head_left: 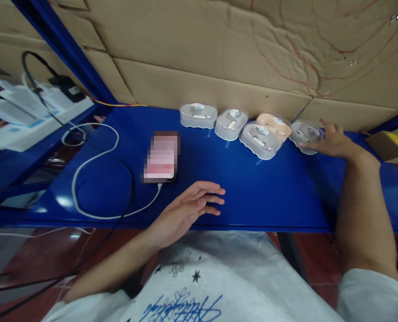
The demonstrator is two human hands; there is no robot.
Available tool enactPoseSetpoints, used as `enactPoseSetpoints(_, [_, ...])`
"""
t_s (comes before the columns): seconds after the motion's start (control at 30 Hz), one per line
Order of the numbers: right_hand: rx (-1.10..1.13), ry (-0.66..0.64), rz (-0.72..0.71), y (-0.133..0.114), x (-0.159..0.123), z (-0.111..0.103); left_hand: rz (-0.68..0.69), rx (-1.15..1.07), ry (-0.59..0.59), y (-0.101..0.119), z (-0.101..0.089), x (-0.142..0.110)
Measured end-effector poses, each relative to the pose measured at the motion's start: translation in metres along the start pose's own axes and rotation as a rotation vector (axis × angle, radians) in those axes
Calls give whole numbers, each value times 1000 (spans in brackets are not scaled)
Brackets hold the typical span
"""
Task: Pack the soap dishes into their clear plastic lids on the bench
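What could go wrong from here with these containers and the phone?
The right hand, at the rightmost container, could knock it into the peach container. The left hand is near the white cable plugged into the phone; a snag might drag the phone.

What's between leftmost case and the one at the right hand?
Head view: a grey case, then a peach case with another grey case in front.

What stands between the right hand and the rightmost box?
Nothing visible: the right hand is at the rightmost box, with a digit across its near side. The closest neighbor, the peach box, sits on the side away from the wrist.
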State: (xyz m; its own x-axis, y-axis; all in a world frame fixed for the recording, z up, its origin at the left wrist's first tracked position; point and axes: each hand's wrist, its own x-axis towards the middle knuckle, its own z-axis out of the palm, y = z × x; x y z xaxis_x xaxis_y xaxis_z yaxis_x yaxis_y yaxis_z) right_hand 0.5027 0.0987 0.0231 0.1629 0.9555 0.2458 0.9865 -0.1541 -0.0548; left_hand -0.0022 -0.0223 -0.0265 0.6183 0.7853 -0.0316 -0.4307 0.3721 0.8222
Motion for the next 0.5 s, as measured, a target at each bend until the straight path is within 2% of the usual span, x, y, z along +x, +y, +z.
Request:
enactPoseSetpoints(0.1, [55, -36, -7, -30, -10, -16, -5, 21, -1, 0, 1, -1])
enactPoseSetpoints(0.2, [166, 11, -269, -74, -25, -24, 2, 32, -4, 0, 1, -1])
enactPoseSetpoints(0.3, [228, 30, -510, -117, -41, -18, 14, 38, -12, -1, 1, -1])
enactPoseSetpoints(0.37, [214, 28, -578, -139, -50, -10, 19, 47, -17, -1, 1, -1])
enactPoseSetpoints(0.5, [228, 5, -668, -155, -58, -4, 71, 125, -34, -5, -2, -2])
